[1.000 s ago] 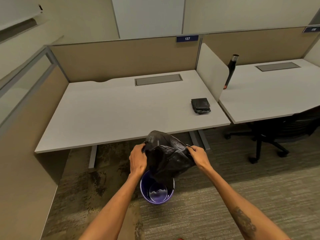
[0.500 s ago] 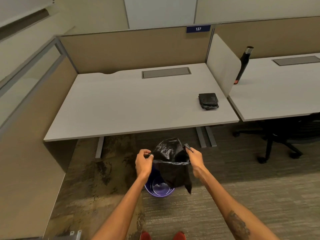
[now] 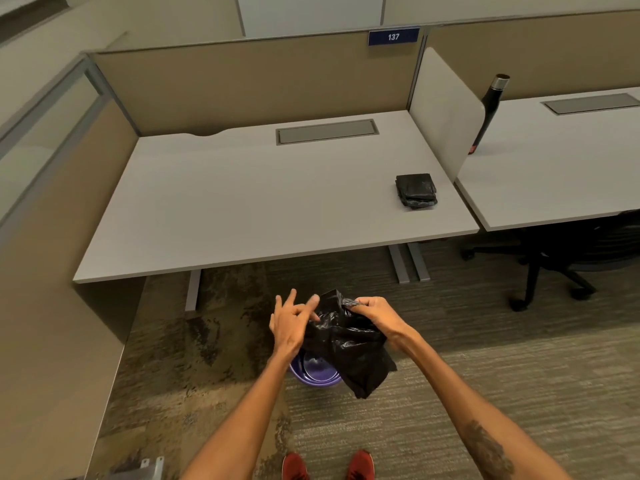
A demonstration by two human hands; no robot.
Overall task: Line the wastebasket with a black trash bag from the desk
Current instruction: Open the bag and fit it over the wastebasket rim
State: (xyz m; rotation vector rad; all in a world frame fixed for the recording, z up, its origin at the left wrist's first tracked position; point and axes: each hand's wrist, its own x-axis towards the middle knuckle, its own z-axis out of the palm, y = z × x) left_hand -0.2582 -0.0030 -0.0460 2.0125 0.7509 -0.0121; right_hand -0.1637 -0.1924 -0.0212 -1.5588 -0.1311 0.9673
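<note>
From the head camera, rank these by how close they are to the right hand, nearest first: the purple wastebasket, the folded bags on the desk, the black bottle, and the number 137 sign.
From the right hand:
1. Purple wastebasket, on the floor just below and left of it.
2. Folded bags, up on the desk's right end.
3. Black bottle, on the neighbouring desk beyond the divider.
4. 137 sign, on top of the back partition.

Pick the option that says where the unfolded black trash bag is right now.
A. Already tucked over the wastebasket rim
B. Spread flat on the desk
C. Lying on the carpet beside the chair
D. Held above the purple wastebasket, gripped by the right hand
D: the right hand pinches the top of the trash bag, which hangs over the purple wastebasket; the left hand has its fingers spread beside it.
</note>
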